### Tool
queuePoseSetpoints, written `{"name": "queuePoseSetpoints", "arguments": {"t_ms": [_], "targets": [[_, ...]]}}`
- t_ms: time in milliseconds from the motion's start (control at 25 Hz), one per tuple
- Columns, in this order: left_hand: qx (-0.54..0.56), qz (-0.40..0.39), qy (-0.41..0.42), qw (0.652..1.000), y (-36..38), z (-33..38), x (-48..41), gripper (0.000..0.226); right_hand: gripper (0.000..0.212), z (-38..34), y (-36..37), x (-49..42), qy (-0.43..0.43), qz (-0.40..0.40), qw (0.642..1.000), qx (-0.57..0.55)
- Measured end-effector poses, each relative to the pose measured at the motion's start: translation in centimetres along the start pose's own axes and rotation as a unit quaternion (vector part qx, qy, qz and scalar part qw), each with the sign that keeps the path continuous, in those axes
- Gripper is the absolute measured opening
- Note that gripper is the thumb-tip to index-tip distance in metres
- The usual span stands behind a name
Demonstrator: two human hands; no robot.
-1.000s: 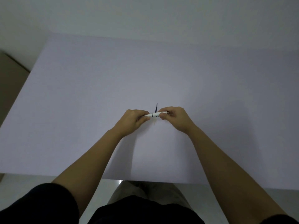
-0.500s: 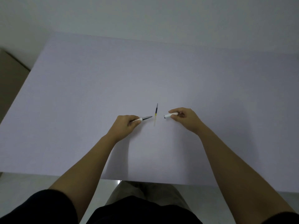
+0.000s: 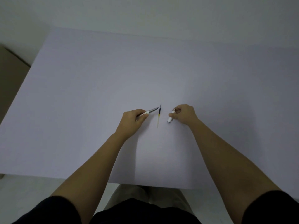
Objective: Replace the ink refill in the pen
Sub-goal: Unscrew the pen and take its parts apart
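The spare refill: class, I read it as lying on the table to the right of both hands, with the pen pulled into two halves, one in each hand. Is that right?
Not quite. The head view shows the spare refill lying on the table between the hands, not right of both. The rest holds: the left hand holds the tip half, the right hand the barrel half.

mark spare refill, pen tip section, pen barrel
spare refill (image 3: 159,115), head view, dark-to-yellow middle.
pen tip section (image 3: 151,110), head view, grey cone.
pen barrel (image 3: 170,118), head view, white body.
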State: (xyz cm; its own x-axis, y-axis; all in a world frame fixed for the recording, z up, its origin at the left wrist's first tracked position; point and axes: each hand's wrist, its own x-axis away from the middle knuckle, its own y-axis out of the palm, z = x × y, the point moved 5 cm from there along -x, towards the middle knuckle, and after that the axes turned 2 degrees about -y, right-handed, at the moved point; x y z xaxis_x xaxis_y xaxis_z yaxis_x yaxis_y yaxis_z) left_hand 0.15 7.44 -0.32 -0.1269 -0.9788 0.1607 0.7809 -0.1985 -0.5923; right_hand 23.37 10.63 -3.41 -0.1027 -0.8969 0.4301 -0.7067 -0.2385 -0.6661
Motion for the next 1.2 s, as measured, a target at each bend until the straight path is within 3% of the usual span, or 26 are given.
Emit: {"name": "queuePoseSetpoints", "arguments": {"t_ms": [240,600,800,880,960,1040,1200], "targets": [[0.008,0.005,-0.023,1.0,0.2,-0.9,-0.3,0.021,0.038,0.1,1.0,-0.1,-0.017,0.032,0.999,-0.017],[0.002,-0.001,-0.017,1.0,0.6,-0.3,-0.4,0.021,0.033,0.6,1.0,0.6,-0.01,0.041,0.998,-0.047],[-0.039,-0.021,0.01,0.999,0.1,0.2,-0.4,0.016,0.025,-1.9,-0.8,1.3,-0.108,0.075,0.991,0.011],[-0.087,-0.046,0.043,0.994,0.3,0.6,-0.1,0.017,0.027,-3.9,-0.8,2.3,-0.187,0.029,0.981,0.041],[-0.123,-0.07,0.078,0.987,0.1,1.4,-0.9,0.016,0.031,-6.1,-0.9,2.3,-0.225,-0.066,0.969,0.076],[-0.146,-0.074,0.166,0.972,-0.8,5.1,1.3,0.018,0.036,-8.1,-2.3,6.3,-0.266,-0.107,0.943,0.165],[-0.195,-0.075,0.223,0.952,-0.7,6.6,0.3,0.024,0.031,-8.5,-2.2,6.4,-0.253,-0.175,0.919,0.247]]}}
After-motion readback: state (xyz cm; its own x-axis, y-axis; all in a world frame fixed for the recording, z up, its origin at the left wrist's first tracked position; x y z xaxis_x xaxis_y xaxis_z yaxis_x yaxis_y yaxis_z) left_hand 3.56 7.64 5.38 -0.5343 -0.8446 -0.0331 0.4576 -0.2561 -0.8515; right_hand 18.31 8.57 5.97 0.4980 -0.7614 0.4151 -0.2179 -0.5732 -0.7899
